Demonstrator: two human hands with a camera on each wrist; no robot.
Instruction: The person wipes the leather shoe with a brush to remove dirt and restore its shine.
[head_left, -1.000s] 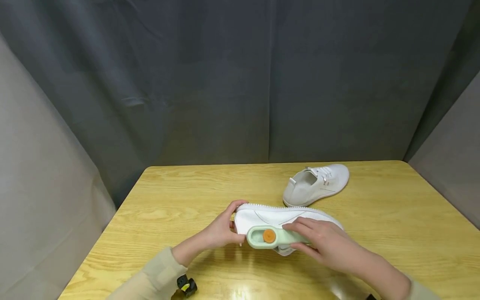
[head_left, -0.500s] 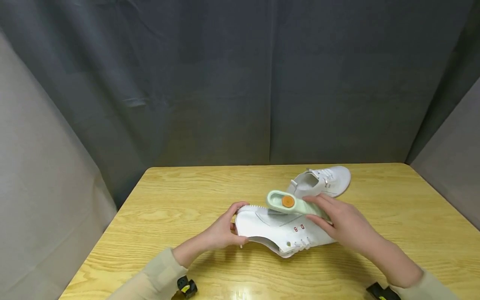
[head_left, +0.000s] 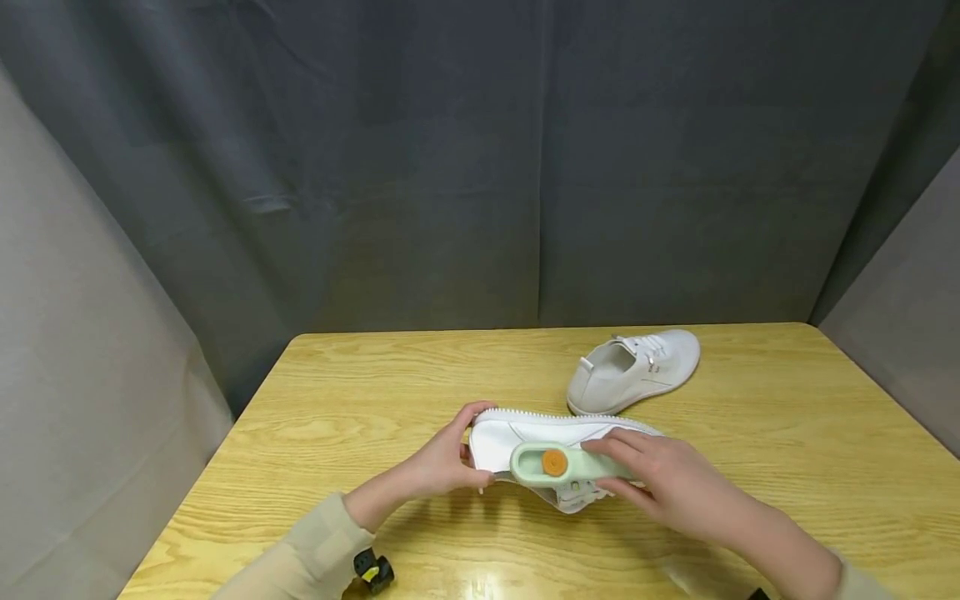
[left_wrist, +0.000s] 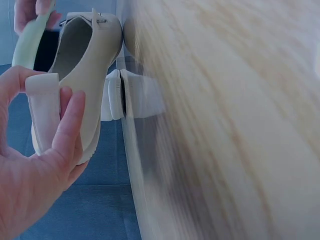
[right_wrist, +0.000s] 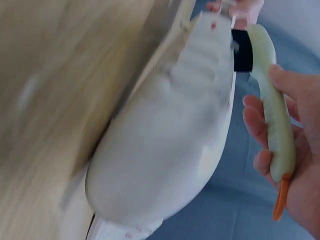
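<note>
A white lace-up sneaker (head_left: 498, 443) lies tilted on its side in the head view, its ridged sole edge turned away from me. My left hand (head_left: 442, 461) grips it by the heel, the thumb near the opening, as the left wrist view also shows. In my right hand (head_left: 667, 479) is a pale green brush (head_left: 581, 468) with an orange round button (head_left: 554, 462), held by its handle over the sneaker's upward side. Dark bristles (right_wrist: 242, 52) meet that side in the right wrist view. The brush hides part of the laces in the head view.
A second white sneaker (head_left: 637, 371) stands upright behind the held one, toe to the right. Both are at a wooden table (head_left: 360, 392). Dark curtains (head_left: 420, 167) hang behind, with lighter grey cloth (head_left: 82, 400) at the left. A small black device (head_left: 373, 572) sits by the left sleeve.
The brush moved with my right hand toward the sneaker's sole edge, then back toward me and slightly left over its side. My left hand keeps its grip on the heel.
</note>
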